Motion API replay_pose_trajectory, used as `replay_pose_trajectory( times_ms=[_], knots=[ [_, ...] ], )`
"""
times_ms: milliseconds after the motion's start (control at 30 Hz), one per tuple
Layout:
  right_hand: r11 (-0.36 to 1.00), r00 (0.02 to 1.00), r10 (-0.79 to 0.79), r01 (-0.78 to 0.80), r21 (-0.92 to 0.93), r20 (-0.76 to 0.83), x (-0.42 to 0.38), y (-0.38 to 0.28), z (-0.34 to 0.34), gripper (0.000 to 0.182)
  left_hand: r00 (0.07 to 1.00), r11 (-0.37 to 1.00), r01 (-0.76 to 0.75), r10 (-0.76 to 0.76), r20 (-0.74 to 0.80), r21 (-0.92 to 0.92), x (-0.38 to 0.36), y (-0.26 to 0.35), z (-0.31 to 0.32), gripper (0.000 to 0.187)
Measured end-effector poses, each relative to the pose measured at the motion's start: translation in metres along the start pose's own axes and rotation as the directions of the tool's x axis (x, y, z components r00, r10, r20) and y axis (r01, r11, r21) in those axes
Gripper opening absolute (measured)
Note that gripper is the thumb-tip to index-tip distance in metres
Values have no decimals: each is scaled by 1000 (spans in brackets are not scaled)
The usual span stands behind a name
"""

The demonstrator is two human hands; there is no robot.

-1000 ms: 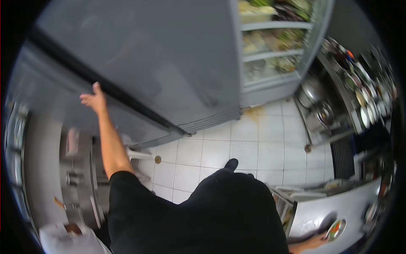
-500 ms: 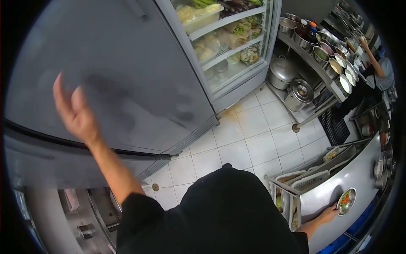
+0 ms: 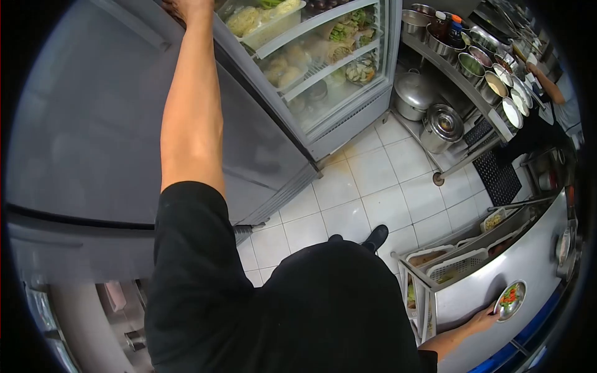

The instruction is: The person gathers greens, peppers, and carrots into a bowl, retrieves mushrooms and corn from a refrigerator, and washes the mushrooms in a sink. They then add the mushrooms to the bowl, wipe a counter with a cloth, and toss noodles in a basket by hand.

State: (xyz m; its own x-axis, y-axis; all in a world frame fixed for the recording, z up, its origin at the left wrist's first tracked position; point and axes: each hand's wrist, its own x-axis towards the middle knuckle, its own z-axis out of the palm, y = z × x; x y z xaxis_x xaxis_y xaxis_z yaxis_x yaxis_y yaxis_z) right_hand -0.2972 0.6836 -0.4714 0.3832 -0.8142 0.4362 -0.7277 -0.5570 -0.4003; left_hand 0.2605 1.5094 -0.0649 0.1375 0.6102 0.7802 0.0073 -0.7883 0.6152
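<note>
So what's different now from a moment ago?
The left grip has moved up and right across the grey door, to near its edge by the glass fridge. It's partly cut off, so I can't tell whether it holds anything. The right grip still holds the bowl.

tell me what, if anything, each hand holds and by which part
The right hand holds the metal bowl by its rim. The left hand is partly cut off at the top, so its hold cannot be told.
</note>
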Motion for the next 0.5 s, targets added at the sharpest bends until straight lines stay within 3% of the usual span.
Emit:
replay_pose_trajectory(
  times_ms=[67, 133, 167, 267, 367, 467, 500],
  knots=[
    [998, 1000, 1, 0, 62, -10, -4, 4, 4, 43, 995, 995, -94, 94, -21, -26, -4, 6, 2, 89],
    [1000, 1000, 20, -20, -6, 2, -4, -5, -3, 43, 980, 971, -199, 201, -2, -133, -5, -18, 2, 92],
    [999, 1000, 22, -22, -24, 8, -3, -1, -1, 43, 953, 940, -299, 303, 1, -163, -4, -31, 6, 106],
    [1000, 1000, -15, 15, 10, -9, 1, 18, 8, 41, 990, 937, -94, 125, 71, -335, -28, -10, -15, 76],
    [997, 999, -36, 37, 62, -25, 2, 9, 3, 40, 990, 881, -29, 89, 106, -471, -18, -3, -19, 79],
    [991, 998, -50, 55, 119, -43, -8, 1, -4, 37, 997, 906, -17, 47, 61, -422, -5, -7, -6, 73],
    [988, 997, -61, 68, 139, -54, -11, -1, -6, 36, 983, 801, -47, 143, 115, -597, -16, 8, -20, 75]
  ],
)
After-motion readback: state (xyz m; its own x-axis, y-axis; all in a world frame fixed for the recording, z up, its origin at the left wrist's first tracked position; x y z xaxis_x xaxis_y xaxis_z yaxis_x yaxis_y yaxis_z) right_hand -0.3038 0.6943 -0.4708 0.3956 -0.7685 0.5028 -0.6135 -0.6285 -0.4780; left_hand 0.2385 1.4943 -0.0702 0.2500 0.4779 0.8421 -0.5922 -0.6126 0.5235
